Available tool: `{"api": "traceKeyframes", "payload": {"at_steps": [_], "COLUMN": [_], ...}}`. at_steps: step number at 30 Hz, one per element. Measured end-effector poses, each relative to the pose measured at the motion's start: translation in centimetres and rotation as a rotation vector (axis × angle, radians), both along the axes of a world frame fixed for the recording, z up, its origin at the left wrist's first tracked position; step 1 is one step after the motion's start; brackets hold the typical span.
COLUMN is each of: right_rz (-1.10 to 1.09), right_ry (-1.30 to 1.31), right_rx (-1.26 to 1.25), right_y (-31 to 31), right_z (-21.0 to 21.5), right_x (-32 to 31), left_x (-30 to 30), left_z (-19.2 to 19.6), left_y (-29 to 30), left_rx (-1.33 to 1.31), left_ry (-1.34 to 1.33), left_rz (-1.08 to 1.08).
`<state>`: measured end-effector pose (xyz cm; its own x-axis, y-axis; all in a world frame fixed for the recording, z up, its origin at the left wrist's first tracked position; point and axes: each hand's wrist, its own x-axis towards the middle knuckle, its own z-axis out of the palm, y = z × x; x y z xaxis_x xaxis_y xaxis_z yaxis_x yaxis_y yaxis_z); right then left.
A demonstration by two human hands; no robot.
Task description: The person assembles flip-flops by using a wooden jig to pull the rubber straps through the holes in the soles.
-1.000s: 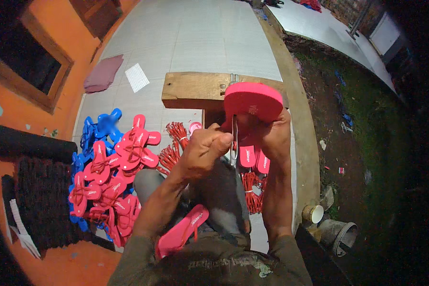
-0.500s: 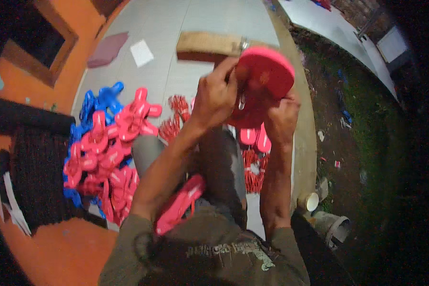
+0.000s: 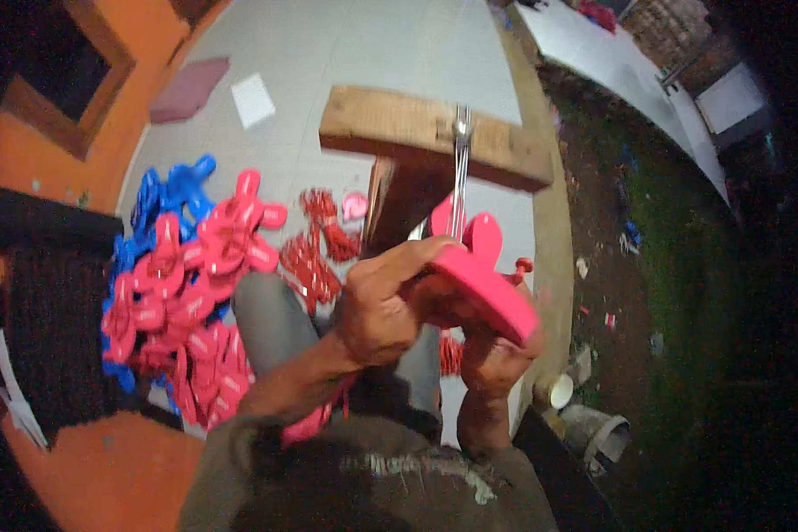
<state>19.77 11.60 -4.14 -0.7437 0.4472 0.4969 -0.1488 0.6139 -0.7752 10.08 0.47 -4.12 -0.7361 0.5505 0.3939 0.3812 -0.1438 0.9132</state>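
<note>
A pink flip-flop sole [image 3: 492,288] is held edge-up between both my hands, close in front of my knees. My left hand [image 3: 381,306] grips its left end with bent fingers. Under the right end, my right hand [image 3: 496,355] is curled around it, its fingers partly hidden. A small red knob, like a strap plug [image 3: 524,265], sticks up by the right hand. Thin metal rods [image 3: 459,177] run from a wooden block [image 3: 399,124] down toward the sole; whether they touch it I cannot tell. Another pink flip-flop [image 3: 309,427] lies on my lap, partly covered by my arm.
To the left lie a heap of pink flip-flops [image 3: 182,297] and blue ones [image 3: 182,191]. Bundled red straps [image 3: 315,257] rest beside my knee. More pink pieces [image 3: 483,239] lie beyond the sole. A tiled floor edge and a white bucket [image 3: 605,434] are on the right.
Both hands have come down and toward me with the pink sole, which has turned from showing its broad face to showing its edge. The wooden block and metal rods are now uncovered.
</note>
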Motion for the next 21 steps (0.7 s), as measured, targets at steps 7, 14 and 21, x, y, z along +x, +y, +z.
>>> {"api": "traceKeyframes", "payload": {"at_steps": [7,14,21], "right_rz": [0.399,0.299,-0.042], "right_ry": [0.054,0.079,-0.136], "right_rx": [-0.113,-0.009,-0.835], "right_y": [-2.4,-2.8,-3.0], "right_z": [-2.0,-2.7,-5.2], "right_x": [3.5,3.3,3.2], "left_x": [5.4,4.8,7.1], "left_z": [-3.0,-2.9,-3.2], "left_y": [-7.2,-5.4,-4.8], "left_rx": [-0.11,-0.014,-0.445], "left_ry": [0.431,-0.144,0.542], "left_rz": [0.021,0.057,0.257]}}
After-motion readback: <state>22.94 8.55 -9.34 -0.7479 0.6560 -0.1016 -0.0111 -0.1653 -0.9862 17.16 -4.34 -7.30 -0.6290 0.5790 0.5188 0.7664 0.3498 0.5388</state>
